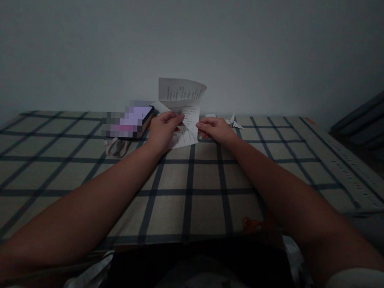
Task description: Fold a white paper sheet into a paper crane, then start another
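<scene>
A creased sheet of printed paper (190, 114) stands up over the far part of the table, its top part bent back. My left hand (164, 128) grips it from the left, thumb lying on the printed side and the other fingers partly hidden. On the opposite side, my right hand (216, 129) pinches the paper's right edge between thumb and fingertips. Behind my right hand lies a small folded white paper piece (233, 122) with pointed ends. Left of my left hand, a phone (134, 118) with a lit screen leans at a tilt, partly blurred out.
A checked cloth (206, 174) covers the table, which meets a plain wall (196, 42) at the back. A pale strap loop (117, 147) hangs below the phone. Near the front edge is a small orange pattern (250, 224). Dark slatted shapes (371, 122) stand at the right.
</scene>
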Demonstrator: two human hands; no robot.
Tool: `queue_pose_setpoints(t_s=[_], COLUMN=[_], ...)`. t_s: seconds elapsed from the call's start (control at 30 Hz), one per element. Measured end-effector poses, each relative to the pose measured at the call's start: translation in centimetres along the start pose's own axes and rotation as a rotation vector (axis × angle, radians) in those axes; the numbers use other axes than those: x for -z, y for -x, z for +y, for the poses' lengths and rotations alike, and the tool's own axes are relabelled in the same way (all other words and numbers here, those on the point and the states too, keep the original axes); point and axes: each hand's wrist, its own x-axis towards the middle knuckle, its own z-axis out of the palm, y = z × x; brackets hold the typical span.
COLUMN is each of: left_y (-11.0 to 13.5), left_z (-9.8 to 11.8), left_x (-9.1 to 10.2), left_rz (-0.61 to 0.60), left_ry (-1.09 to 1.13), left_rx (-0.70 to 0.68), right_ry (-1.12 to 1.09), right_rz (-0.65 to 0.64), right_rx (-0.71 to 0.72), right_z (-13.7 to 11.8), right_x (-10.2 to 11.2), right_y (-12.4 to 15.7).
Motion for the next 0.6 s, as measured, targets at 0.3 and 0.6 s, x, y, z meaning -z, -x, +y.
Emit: queue_pose_setpoints(t_s=[0.3,0.6], left_y=[0.6,0.6], left_z=[0.1,0.3], left_x=[-0.5,-0.3], left_rz=[-0.143,-0.167], left_ry=[0.057,-0.039], left_rx=[0.125,0.061], right_ry=[0.102,-0.017], right_rz=[0.084,-0.004], right_rx=[-0.038,-0.023], right_z=[-1.4,-0.6], right_x=[-0.3,-0.5], right_y=[0.4,0.3])
